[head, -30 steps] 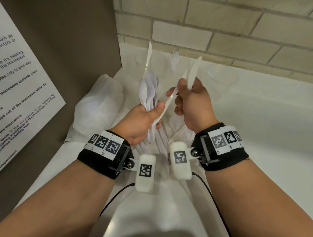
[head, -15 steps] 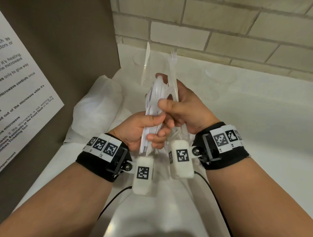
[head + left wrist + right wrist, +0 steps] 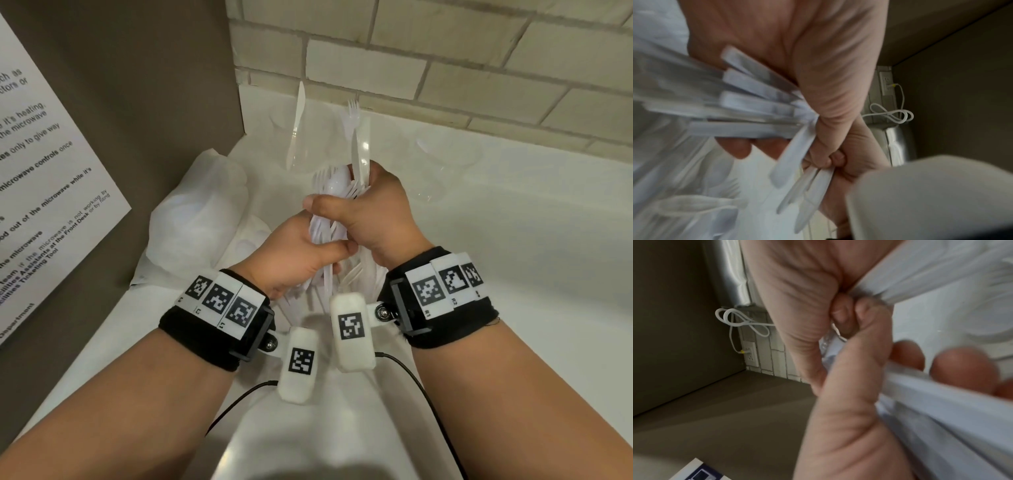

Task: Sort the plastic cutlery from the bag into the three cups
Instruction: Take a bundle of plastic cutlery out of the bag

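My left hand grips a bundle of white plastic cutlery by the handles, which fan out blurred in the left wrist view. My right hand wraps round the same bundle just above the left, with a knife sticking up from its fist. The right wrist view shows curled fingers on the white handles. At the back stand clear cups: the left cup holds a knife, and a fork rises from a cup behind my right hand. The right cup looks empty.
The crumpled white bag lies at the left on the white counter, with more cutlery spread under my hands. A brown side wall with a printed notice closes the left. A brick wall stands behind the cups.
My right hand has brought the piece it held apart over to the left hand's bundle. Both hands now clasp the bundle together, the right closing over its upper part.
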Available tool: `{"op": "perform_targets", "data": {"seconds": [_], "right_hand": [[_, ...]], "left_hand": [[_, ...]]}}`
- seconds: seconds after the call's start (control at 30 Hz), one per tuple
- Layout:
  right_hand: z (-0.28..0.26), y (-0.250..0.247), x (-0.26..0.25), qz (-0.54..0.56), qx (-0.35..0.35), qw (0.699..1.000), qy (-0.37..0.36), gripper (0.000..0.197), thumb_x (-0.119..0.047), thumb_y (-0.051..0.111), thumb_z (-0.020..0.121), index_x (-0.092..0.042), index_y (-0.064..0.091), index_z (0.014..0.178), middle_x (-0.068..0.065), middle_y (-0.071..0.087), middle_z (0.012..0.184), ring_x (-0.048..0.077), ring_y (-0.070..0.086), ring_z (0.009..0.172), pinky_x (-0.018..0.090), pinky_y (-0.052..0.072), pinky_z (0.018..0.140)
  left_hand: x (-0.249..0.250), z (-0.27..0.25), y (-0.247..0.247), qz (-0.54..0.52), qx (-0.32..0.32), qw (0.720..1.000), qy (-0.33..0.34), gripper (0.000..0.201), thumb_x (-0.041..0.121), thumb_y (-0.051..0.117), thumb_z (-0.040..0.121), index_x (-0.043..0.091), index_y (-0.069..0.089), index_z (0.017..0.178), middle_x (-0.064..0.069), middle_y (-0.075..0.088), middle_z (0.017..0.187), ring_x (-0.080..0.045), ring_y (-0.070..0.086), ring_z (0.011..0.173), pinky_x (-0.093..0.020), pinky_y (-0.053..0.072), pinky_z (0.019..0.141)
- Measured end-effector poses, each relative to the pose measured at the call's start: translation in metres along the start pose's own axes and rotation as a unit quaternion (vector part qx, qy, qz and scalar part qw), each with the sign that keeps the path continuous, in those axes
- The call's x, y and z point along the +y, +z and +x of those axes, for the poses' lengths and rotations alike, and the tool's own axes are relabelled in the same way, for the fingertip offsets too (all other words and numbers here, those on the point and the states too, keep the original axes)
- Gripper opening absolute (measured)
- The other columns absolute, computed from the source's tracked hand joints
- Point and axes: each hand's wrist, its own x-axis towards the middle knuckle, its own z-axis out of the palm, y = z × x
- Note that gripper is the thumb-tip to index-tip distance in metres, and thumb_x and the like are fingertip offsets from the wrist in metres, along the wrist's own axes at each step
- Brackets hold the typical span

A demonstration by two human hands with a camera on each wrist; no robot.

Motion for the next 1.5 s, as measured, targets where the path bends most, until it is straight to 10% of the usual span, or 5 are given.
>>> {"op": "perform_targets", "data": {"seconds": [0.2,0.73,1.07,1.33,1.5], "right_hand": [[-0.004,-0.013,-0.007,0.073,-0.027,0.996,0.038,0.036,-0.035,0.074,0.081,-0.009,0.064,0.104,0.009,0.068,0.082,0.004,0.049,0.039,0.019,0.035,0.040],[-0.007,-0.011,-0.008,0.094,-0.056,0.994,0.020,0.020,-0.017,0.072,0.085,-0.019,0.065,0.104,0.007,0.054,0.081,0.008,0.036,0.036,0.019,0.028,0.038],[0.000,-0.014,-0.014,0.179,0.082,0.981,0.007,0.015,-0.028,0.045,0.101,-0.020,0.044,0.089,0.005,0.067,0.065,0.015,0.034,0.037,0.023,0.029,0.041],[-0.002,-0.009,-0.014,0.100,0.047,0.993,-0.028,0.018,-0.031,0.042,0.102,-0.015,0.046,0.093,0.002,0.049,0.057,0.018,0.047,0.042,0.021,0.033,0.040],[-0.003,-0.018,-0.010,0.017,-0.031,0.998,-0.043,0.005,-0.021,0.065,0.091,-0.017,0.063,0.089,-0.016,0.056,0.055,-0.003,0.048,0.040,0.009,0.035,0.045]], "left_hand": [[0.003,-0.004,-0.007,-0.171,-0.011,0.984,-0.048,0.008,0.012,0.060,0.083,0.012,0.057,0.075,-0.002,0.046,0.059,-0.015,0.046,0.048,-0.028,0.041,0.054],[-0.003,-0.003,-0.018,-0.311,-0.137,0.933,-0.115,0.025,0.012,0.056,0.057,0.013,0.053,0.082,-0.005,0.048,0.061,-0.017,0.044,0.045,-0.025,0.042,0.050],[-0.002,-0.005,-0.011,-0.250,-0.040,0.961,-0.111,0.017,0.009,0.052,0.071,0.004,0.053,0.088,-0.015,0.068,0.076,-0.027,0.065,0.057,-0.035,0.055,0.053],[-0.007,-0.007,-0.005,-0.262,-0.085,0.955,-0.108,0.013,0.001,0.049,0.068,0.009,0.052,0.078,-0.015,0.064,0.096,-0.041,0.069,0.080,-0.052,0.055,0.073],[-0.004,-0.008,-0.014,-0.230,-0.068,0.966,-0.100,0.025,0.006,0.056,0.061,0.012,0.052,0.084,-0.009,0.057,0.079,-0.024,0.056,0.048,-0.033,0.051,0.049]]}}
